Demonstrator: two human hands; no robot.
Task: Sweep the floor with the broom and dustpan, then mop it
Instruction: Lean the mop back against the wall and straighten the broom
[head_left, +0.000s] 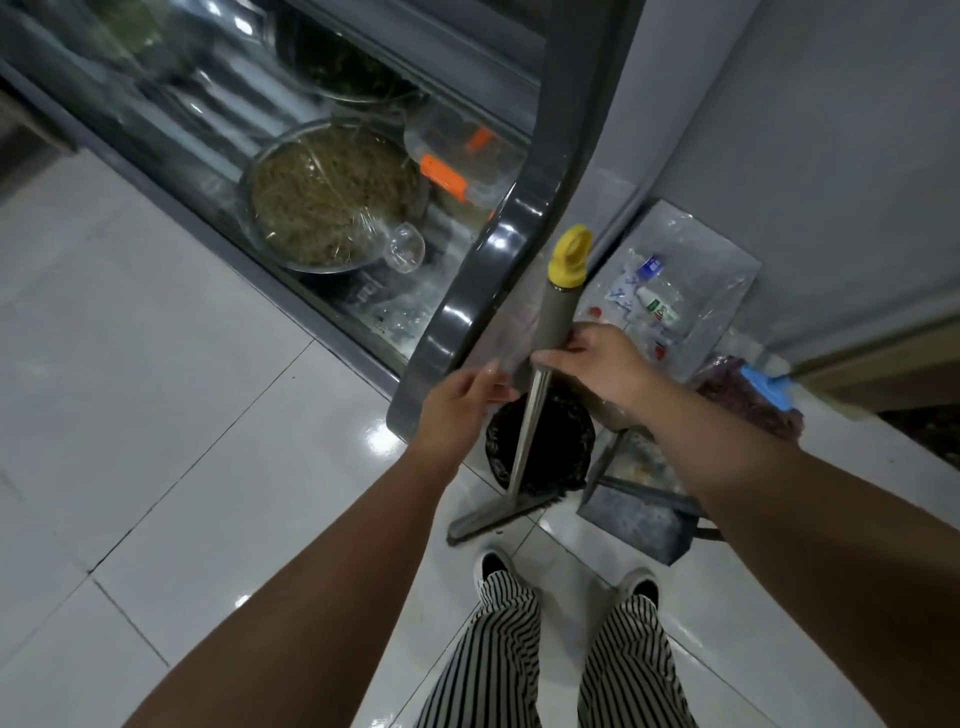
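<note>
White glossy tiles lie nearest, then the broom (519, 457) head, with the dustpan (631, 512) just right. Right hand (597, 364) grips the handle; left hand (457, 400) pinches something clear. Wet tiles could let the bristles skid.
</note>
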